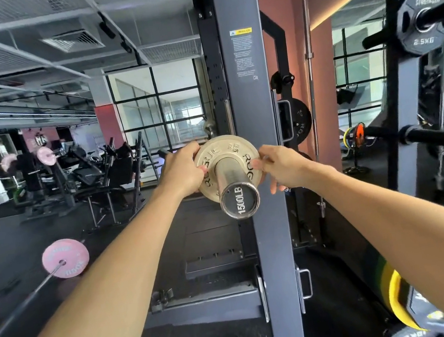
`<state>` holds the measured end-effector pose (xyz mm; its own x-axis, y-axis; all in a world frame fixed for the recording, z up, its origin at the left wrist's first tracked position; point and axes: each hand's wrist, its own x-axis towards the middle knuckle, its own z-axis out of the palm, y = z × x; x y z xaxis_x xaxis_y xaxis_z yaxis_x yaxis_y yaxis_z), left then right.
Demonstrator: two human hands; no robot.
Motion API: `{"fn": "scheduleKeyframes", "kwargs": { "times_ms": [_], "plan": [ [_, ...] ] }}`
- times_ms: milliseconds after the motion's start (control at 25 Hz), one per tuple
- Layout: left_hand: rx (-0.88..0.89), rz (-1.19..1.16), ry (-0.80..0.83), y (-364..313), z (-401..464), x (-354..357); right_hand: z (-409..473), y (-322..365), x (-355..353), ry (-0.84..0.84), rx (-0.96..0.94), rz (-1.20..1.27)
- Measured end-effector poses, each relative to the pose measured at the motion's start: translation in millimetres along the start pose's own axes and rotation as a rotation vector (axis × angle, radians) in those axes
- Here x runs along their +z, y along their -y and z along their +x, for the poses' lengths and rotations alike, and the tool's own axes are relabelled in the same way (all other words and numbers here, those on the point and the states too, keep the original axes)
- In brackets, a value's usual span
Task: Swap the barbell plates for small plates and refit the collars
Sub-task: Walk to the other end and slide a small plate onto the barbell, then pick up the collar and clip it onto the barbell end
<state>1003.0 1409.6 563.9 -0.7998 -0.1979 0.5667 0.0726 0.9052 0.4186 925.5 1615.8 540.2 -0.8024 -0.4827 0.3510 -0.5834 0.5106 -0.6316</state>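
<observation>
A small pale metal plate (229,151) with raised lettering sits on the chrome barbell sleeve (235,186), whose end cap reads 1500LB and points at me. My left hand (183,172) grips the plate's left rim, thumb on its face. On the right rim, my right hand (280,166) holds the plate with fingertips on its face and edge. No collar shows on the sleeve. The bar behind the plate is hidden by the dark rack upright (251,104).
A pink-plated barbell (65,258) lies on the black floor at left. Black plates (296,119) hang on rack pegs right of the upright. A 2.5 kg plate (422,20) hangs upper right. A yellow-and-green bumper plate (394,295) stands at lower right. Benches stand at left.
</observation>
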Motion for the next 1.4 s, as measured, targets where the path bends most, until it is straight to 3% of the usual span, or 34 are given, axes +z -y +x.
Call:
{"fn": "scheduleKeyframes", "kwargs": {
  "times_ms": [360,880,1160,1400],
  "plan": [
    [-0.065,0.020,-0.005,43.5,102.3,57.5,116.5,-42.4,10.9,0.020,0.031,-0.021],
    [-0.108,0.006,-0.012,89.0,193.2,110.6,209.8,-73.4,21.5,0.042,0.080,-0.055],
    [-0.111,0.022,-0.011,96.0,196.7,116.0,210.9,-69.4,20.8,0.028,0.085,-0.036],
    [-0.200,0.026,0.131,128.5,148.5,97.8,187.6,-81.1,67.6,0.138,0.182,-0.041]
  ]
}}
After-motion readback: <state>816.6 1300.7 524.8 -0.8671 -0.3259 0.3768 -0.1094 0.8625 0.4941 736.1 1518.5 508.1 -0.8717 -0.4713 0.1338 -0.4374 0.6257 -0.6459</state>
